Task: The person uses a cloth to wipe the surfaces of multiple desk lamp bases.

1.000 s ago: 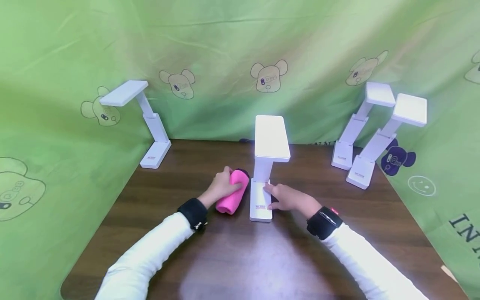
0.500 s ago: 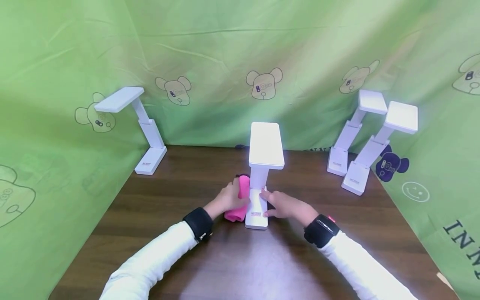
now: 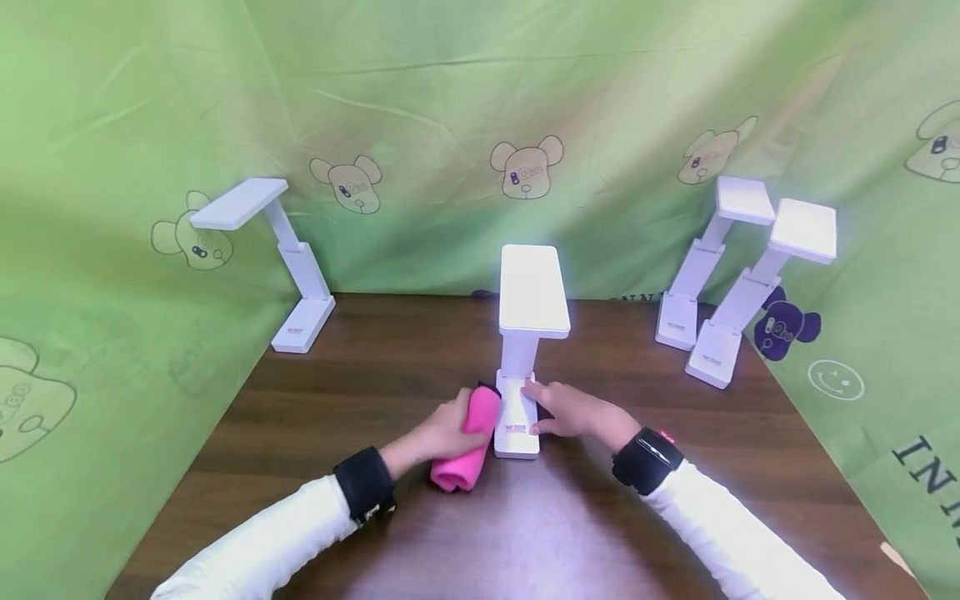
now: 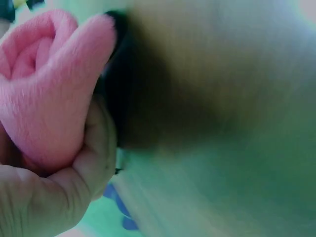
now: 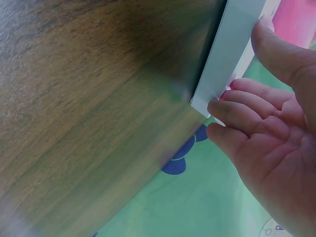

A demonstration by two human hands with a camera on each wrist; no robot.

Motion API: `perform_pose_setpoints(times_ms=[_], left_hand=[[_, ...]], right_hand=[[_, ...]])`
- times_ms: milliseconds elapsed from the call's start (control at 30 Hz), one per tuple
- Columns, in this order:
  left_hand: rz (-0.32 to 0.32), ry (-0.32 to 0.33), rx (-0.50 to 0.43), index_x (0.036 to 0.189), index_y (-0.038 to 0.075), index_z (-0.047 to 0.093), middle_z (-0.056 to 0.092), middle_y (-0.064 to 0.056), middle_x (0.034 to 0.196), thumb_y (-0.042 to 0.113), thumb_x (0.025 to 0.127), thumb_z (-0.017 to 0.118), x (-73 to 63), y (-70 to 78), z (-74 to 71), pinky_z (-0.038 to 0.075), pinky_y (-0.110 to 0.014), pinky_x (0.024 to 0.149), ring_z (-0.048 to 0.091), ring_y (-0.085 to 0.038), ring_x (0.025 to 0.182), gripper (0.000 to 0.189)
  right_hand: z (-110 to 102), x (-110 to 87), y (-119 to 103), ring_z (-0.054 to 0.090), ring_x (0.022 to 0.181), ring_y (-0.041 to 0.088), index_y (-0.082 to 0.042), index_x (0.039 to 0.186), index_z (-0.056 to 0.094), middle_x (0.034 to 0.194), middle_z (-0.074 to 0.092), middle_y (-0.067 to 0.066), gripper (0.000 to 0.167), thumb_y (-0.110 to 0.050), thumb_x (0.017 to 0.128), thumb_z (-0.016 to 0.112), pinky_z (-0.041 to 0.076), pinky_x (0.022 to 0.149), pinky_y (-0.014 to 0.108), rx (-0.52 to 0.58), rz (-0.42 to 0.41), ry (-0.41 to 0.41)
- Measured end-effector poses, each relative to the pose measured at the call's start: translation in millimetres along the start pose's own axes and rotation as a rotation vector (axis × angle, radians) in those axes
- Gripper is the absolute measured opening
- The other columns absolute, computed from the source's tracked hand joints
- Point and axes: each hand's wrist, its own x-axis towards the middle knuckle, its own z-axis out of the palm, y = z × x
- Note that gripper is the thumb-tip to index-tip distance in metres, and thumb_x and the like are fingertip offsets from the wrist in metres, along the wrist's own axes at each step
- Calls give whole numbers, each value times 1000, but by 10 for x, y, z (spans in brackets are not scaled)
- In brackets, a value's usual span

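My left hand (image 3: 442, 432) grips a rolled pink cloth (image 3: 467, 468) with a dark edge, beside the left side of a white desk lamp's base. In the left wrist view, fingers and thumb curl round the soft pink cloth (image 4: 54, 103). The white desk lamp (image 3: 516, 437) stands upright in the middle of the table, its panel lit. From the right, my right hand (image 3: 573, 408) touches that lamp's base with its fingertips and thumb. Seen from the right wrist, the fingers are fairly straight against the edge of the white lamp (image 5: 229, 49).
Another white desk lamp (image 3: 303, 321) stands at the back left of the brown wooden table (image 3: 360, 350). Two more, a rear lamp (image 3: 678, 312) and a front lamp (image 3: 716, 350), stand close together at the right. A green printed curtain (image 3: 420, 108) surrounds the table.
The left hand slid the pink cloth along the lamp base's left side, then drew it back toward the front. The right hand stays at the base. The head view shifted slightly.
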Motion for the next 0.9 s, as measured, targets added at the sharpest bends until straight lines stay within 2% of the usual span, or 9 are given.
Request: perform_pose_setpoints(times_ms=[100,200,267,367,400,467,667,800,900], left_hand=[[-10,85,-16,136,-5,39,63,-20,103,21,91,75,361,-95,-47,58,-37,69,66,-24,78,63],[-57,150,5,139,-4,38,62,-23,110,25,93,73,675,-133,-74,58,-41,80,66,-29,90,65],[-100,166,15,143,-3,36,61,-24,115,26,93,72,812,-125,-87,57,-44,85,65,-32,97,68],[-132,156,32,146,-4,32,60,-27,120,26,93,72,883,-74,-84,56,-46,88,64,-34,101,73],[-130,147,42,147,-4,31,59,-27,121,26,93,72,871,-50,-75,56,-46,88,64,-35,101,74],[-105,133,61,147,-6,30,59,-28,120,25,93,73,758,-44,-39,57,-45,86,65,-34,99,76],[14,37,67,143,-12,30,62,-23,101,21,91,76,169,1,104,58,-36,66,65,-23,75,77],[-4,-59,50,151,-14,21,62,-21,103,20,89,77,-176,70,137,57,-33,61,63,-17,70,90],[-19,-74,7,149,-13,23,62,-20,100,18,90,76,-243,83,115,56,-33,59,63,-17,68,86]], right_hand=[[1,0,-1,61,123,31,3,151,43,147,52,24,80,-29,87,80,49,104,44,-10,2,-3],[9,5,-13,60,125,31,2,150,44,149,50,23,79,-29,87,80,48,105,45,-6,0,-12],[15,8,-18,58,128,32,2,150,44,150,49,23,79,-29,88,80,47,106,44,-7,-3,-17],[12,-1,-10,58,129,31,2,150,44,150,49,23,79,-29,88,80,48,106,44,-11,3,-7],[6,-9,-4,58,128,31,2,150,44,149,50,23,79,-29,87,80,48,105,43,-11,10,-3],[19,-10,-7,60,126,30,2,151,43,148,51,23,80,-29,87,81,49,105,43,-7,19,-1],[2,-34,-4,62,120,29,4,149,44,143,54,26,81,-27,86,82,50,103,43,16,16,9],[-1,-21,14,62,121,30,3,149,45,144,54,25,80,-27,85,83,50,103,43,21,0,18],[5,8,26,60,125,33,5,148,46,145,52,26,78,-26,86,82,49,103,44,16,-26,22]])
